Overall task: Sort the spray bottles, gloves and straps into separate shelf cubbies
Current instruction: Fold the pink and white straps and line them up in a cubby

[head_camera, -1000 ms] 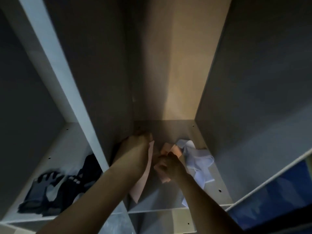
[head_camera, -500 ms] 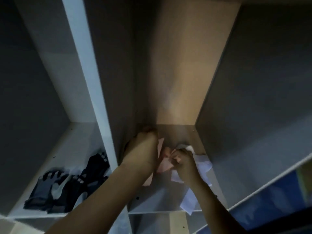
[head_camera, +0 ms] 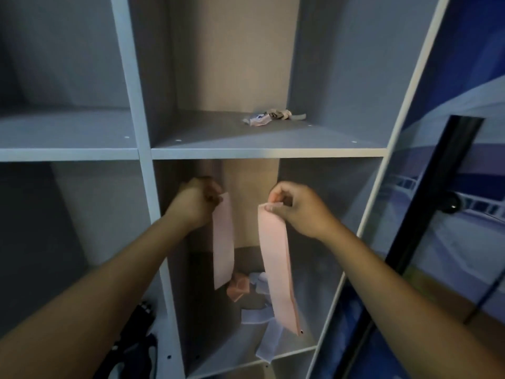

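Head view, item one: our left hand [head_camera: 195, 201] is closed in a fist, pinching the top end of a pink strap [head_camera: 223, 242] between thumb and fingers. That length hangs straight down in front of the middle cubby, its lower end free above the cubby floor.

Item two: our right hand [head_camera: 295, 207] pinches the top of a second pink length [head_camera: 278, 266], thumb pressed against curled fingers. It hangs lower than the first and slants a little to the right; a small dark eyelet shows at its bottom corner. We cannot tell whether the two lengths are one strap or two.

Item three: on the floor of the same cubby, behind and below the hanging lengths, lies a folded orange-pink strap [head_camera: 238, 289], with a pale blue-white strap [head_camera: 266, 337] beside it, trailing out over the front edge of the board.

Item four: in the cubby directly above, near the back right, rests a small knotted bundle [head_camera: 273, 119], beige and white; we cannot tell what it is.

Item five: in the cubby to the lower left, dark gloves [head_camera: 139, 351] lie partly hidden under our left forearm.

Item six: the shelf [head_camera: 269, 153] itself, white-edged with grey boards. To its right stands a dark pole [head_camera: 426, 198] against a blue surface.
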### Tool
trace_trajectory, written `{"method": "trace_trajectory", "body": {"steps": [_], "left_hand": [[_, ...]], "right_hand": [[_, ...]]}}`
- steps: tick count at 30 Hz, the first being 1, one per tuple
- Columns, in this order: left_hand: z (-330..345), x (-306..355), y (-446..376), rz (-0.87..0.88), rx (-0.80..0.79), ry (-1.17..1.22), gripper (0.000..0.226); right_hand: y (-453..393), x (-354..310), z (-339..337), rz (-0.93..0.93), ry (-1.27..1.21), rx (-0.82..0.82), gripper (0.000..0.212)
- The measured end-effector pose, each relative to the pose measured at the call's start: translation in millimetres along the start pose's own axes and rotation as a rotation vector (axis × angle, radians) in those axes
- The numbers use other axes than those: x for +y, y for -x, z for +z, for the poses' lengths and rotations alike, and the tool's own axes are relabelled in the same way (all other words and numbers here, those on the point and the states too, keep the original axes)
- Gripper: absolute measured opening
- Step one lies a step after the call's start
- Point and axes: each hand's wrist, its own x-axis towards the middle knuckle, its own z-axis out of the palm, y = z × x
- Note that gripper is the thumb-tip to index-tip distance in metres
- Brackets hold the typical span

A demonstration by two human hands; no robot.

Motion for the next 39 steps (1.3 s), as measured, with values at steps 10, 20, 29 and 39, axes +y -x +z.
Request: {"method": "trace_trajectory", "body": {"steps": [10, 20, 29, 39], "left_hand": [[-22, 34, 9, 0.024, 0.028, 0.305, 0.015], [-28, 52, 22, 0.198, -0.163, 0.33, 0.012], [-24, 48, 31, 0.165, -0.276, 0.584, 0.019], [-28, 37, 30, 0.156, -0.259, 0.522, 0.017]], "right_hand": [[27, -32, -50, -0.056, -0.112, -0.051, 0.009], [27, -67, -27, -0.159, -0.066, 0.017, 0.01], [17, -62, -4, -0.096, -0.056, 0.162, 0.01], [13, -56, 16, -0.147, 0.005, 0.241, 0.011]]}}
